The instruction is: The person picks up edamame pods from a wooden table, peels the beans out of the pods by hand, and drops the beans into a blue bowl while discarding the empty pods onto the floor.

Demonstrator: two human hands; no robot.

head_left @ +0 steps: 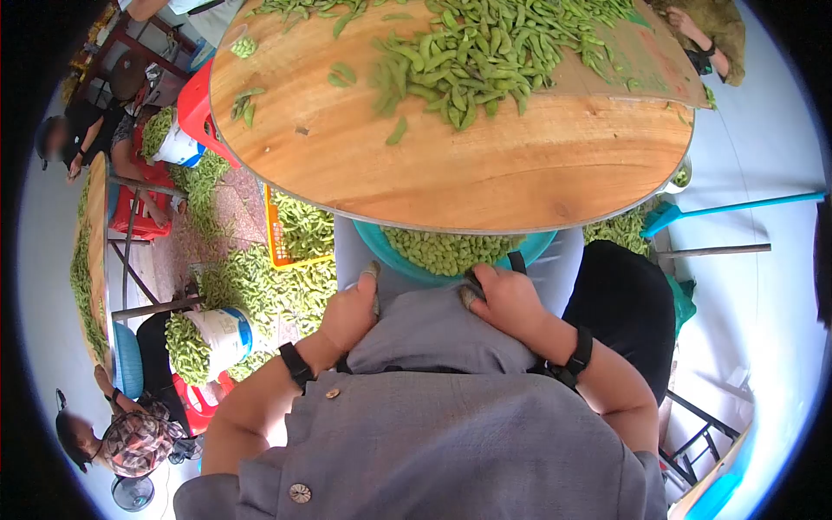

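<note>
My left hand (348, 310) is closed at the left edge of the grey cloth (433, 334) over my lap, with a worn cover or wrap on the thumb. Closed at the cloth's upper right edge is my right hand (511, 301), its thumb wrapped too and a dark tip showing beside it. Both hands appear to grip this cloth; the fingers are mostly hidden. Just beyond them, a teal basin (425, 276) of shelled green beans (451, 251) sits partly under the table rim. Green soybean pods (485, 61) are heaped on the round wooden table (416, 178).
More pods (251, 286) cover the floor at left, around an orange crate (276, 234) and a tipped white bucket (227, 336). A teal-handled broom (737, 206) lies right. Several people sit at left; another person's hand (686, 24) rests at the table's far right.
</note>
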